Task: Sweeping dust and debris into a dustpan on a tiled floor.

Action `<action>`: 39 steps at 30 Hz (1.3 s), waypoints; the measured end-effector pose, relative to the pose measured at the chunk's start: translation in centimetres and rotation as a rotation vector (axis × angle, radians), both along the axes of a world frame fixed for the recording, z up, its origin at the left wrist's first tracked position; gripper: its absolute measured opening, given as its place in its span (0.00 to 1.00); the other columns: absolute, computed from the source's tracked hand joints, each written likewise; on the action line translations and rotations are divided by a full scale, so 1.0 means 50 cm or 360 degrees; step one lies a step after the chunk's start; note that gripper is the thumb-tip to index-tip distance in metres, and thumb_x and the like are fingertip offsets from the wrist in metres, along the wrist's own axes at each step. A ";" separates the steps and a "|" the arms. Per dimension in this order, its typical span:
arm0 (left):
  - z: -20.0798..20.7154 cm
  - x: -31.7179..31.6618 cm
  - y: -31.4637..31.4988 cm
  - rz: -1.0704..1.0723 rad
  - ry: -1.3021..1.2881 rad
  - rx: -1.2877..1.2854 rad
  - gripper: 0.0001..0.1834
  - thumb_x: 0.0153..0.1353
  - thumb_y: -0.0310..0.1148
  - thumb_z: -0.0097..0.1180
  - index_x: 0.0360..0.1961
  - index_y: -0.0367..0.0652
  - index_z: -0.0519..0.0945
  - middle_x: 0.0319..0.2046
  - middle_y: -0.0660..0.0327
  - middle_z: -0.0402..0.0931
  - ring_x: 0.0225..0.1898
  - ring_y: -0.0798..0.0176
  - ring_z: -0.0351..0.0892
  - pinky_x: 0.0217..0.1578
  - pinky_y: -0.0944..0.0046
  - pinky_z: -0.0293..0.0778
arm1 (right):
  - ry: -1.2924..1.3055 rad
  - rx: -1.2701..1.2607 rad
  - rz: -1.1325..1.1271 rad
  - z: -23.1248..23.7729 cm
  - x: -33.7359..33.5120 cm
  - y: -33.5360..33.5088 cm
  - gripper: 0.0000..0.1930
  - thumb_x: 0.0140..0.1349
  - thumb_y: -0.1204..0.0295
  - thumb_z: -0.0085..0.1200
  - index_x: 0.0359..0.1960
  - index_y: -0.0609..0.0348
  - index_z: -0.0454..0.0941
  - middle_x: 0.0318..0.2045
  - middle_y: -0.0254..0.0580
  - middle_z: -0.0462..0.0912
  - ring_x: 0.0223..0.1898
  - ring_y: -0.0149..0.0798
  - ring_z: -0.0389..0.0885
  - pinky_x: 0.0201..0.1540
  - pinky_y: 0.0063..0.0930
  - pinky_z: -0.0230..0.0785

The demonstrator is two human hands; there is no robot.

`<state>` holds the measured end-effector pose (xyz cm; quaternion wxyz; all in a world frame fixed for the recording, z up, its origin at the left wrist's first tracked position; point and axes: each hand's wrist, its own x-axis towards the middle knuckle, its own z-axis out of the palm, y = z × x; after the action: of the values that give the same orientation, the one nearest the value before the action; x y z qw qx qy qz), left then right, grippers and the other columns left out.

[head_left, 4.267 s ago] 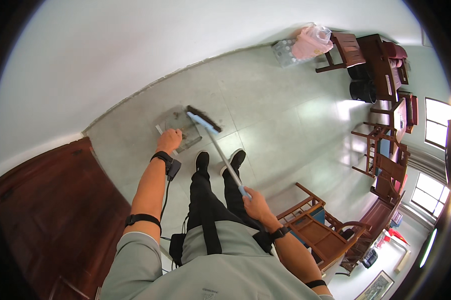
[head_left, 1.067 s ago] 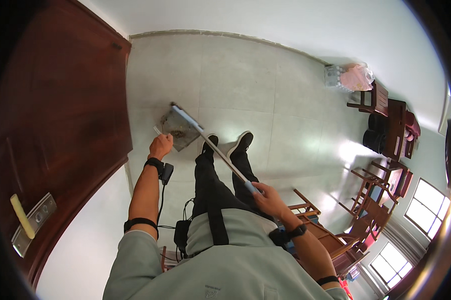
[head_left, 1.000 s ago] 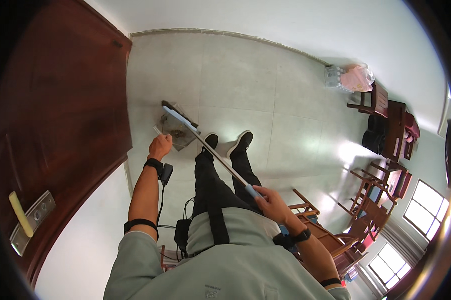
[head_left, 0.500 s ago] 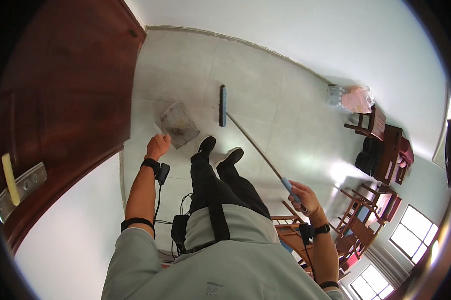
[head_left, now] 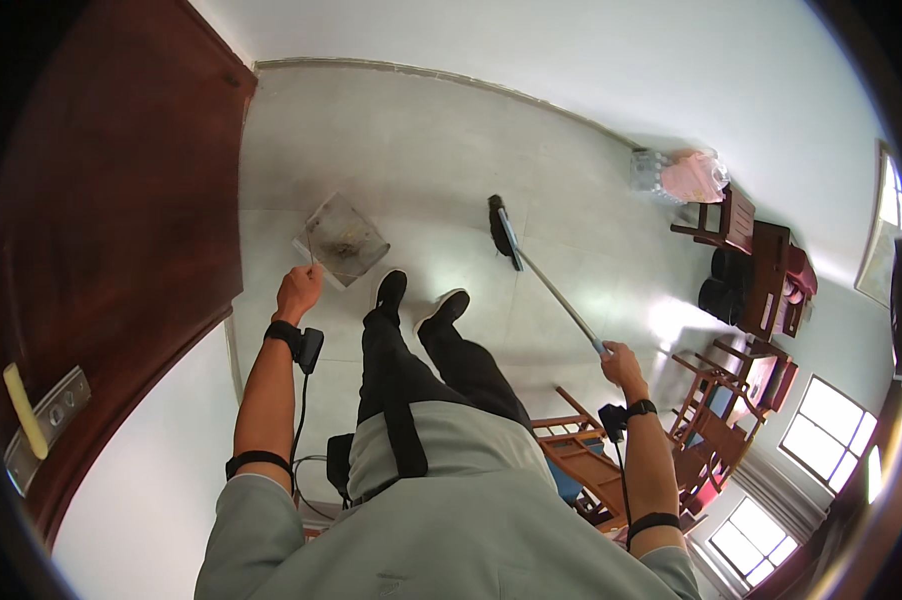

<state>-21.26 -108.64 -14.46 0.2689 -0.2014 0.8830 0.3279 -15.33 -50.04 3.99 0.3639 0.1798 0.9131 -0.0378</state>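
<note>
Broom: out ahead of the right hand and to its left, its blue-backed head dark-bristled and slanted; I couldn't tell whether the bristles touched the floor.
Right hand: curled round the upper end of the broom's pole, thumb side hard for me to make out.
Dustpan: a see-through greyish pan, just ahead of the left hand and a little to its right, well apart from the broom head.
Sweepings: a dark, loose patch in the dustpan.
Left hand: closed in a fist at the dustpan's near corner, gripping its thin handle, as best I could see.
Wrists: a black strap with a small box on each, just behind the hands.
Shoes: a black pair between the two hands.
Door: dark red-brown, left of the left hand, with a pale yellow lever.
Wall side: clear bottles and a pink bag, well ahead of the right hand.
Furniture: a wooden chair behind the right hand and slightly left; more pieces stood to its right.
</note>
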 end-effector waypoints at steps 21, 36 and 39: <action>-0.007 0.022 -0.052 0.0065 -0.0018 0.0033 0.25 0.60 0.46 0.40 0.27 0.32 0.76 0.28 0.39 0.74 0.35 0.35 0.74 0.36 0.49 0.69 | -0.0316 -0.0774 -0.1003 0.097 0.020 -0.053 0.19 0.61 0.67 0.51 0.53 0.60 0.71 0.15 0.33 0.73 0.09 0.24 0.65 0.09 0.20 0.56; 0.008 0.025 -0.097 -0.0070 -0.0091 -0.0106 0.25 0.59 0.47 0.40 0.27 0.33 0.77 0.29 0.40 0.75 0.35 0.36 0.74 0.36 0.50 0.69 | 0.0026 -0.0703 -0.0761 0.140 0.153 0.011 0.18 0.62 0.66 0.49 0.51 0.63 0.74 0.13 0.30 0.71 0.11 0.22 0.66 0.13 0.19 0.58; 0.008 0.017 -0.090 -0.0094 -0.0089 -0.0113 0.25 0.59 0.47 0.40 0.27 0.33 0.78 0.28 0.40 0.75 0.35 0.36 0.75 0.36 0.49 0.69 | -0.0025 -0.0706 -0.0864 0.169 0.175 0.017 0.18 0.63 0.66 0.49 0.52 0.63 0.73 0.13 0.31 0.72 0.10 0.22 0.65 0.11 0.18 0.56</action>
<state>-20.39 -113.14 -14.07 0.2956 -0.1937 0.8918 0.2826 -6.56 -49.17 12.44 0.3777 0.3328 0.7988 -0.3293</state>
